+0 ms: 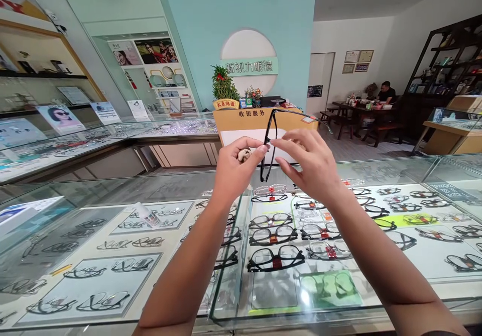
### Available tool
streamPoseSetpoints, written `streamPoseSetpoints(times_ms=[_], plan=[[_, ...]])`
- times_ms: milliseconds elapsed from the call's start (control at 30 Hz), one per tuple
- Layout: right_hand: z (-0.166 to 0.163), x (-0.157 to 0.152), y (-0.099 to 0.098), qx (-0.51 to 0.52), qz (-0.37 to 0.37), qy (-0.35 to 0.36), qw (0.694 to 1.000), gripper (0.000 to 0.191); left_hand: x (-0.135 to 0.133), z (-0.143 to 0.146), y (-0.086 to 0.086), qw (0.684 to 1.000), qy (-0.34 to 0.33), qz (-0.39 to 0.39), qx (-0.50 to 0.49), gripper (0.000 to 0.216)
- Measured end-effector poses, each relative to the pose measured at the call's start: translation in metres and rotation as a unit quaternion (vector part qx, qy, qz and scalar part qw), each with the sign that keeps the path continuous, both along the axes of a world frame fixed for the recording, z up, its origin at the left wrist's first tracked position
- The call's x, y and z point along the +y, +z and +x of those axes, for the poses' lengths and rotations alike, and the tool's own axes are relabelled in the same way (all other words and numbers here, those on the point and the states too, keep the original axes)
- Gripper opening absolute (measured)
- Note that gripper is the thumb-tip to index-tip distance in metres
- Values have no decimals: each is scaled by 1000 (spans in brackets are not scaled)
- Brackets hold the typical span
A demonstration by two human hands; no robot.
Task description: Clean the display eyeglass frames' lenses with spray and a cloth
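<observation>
Below both hands spreads the glass display case (301, 318), with spectacle frames (273, 235) laid in rows beneath its top, apparently so that each can be looked over from above. Raised over it, the right hand (311, 162) is partly open and grips nothing clearly, its forefinger tip at the frame and its thumb apart, while the left hand (237, 168) pinches, thumb against forefinger, the black glasses (268, 134), standing on edge between the hands, seemingly to leave their middle reachable; what looks like a crumpled beige cloth (244, 155) sits within the left hand's curled fingers.
</observation>
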State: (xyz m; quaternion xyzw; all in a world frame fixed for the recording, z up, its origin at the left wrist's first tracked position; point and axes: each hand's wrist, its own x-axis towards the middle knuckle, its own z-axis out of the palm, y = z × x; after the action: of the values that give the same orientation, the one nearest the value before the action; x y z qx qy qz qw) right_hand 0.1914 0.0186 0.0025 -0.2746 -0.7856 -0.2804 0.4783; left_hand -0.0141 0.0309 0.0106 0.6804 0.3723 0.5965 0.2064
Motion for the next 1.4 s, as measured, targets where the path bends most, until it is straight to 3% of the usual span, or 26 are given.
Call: streamPoseSetpoints(times_ms=[267, 600, 867, 1000, 1067, 1167, 1267, 1400], plan=[[6, 9, -2, 3, -24, -5, 1000, 23, 2, 2, -4, 1000, -13, 7, -20, 22], [11, 11, -4, 28, -41, -94, 994, 22, 11, 3, -7, 988, 10, 60, -139, 23], [13, 2, 0, 18, -130, -172, 976, 23, 27, -2, -14, 973, 18, 76, -218, 26], [10, -5, -1, 4, -192, -188, 963, 26, 25, 2, -15, 981, 17, 64, -180, 26], [5, -9, -1, 13, -213, -163, 963, 34, 20, 7, -16, 991, 5, 49, -126, 24], [-4, -14, -1, 28, -277, -72, 958, 51, 10, 16, -17, 995, -14, 83, -44, 15], [-12, -19, -3, 42, -320, 2, 947, 38, 0, 20, -16, 991, -32, 127, 3, 9], [-17, -26, -3, 64, -314, 52, 946, 17, -16, 20, -10, 992, -34, 123, 12, 7]])
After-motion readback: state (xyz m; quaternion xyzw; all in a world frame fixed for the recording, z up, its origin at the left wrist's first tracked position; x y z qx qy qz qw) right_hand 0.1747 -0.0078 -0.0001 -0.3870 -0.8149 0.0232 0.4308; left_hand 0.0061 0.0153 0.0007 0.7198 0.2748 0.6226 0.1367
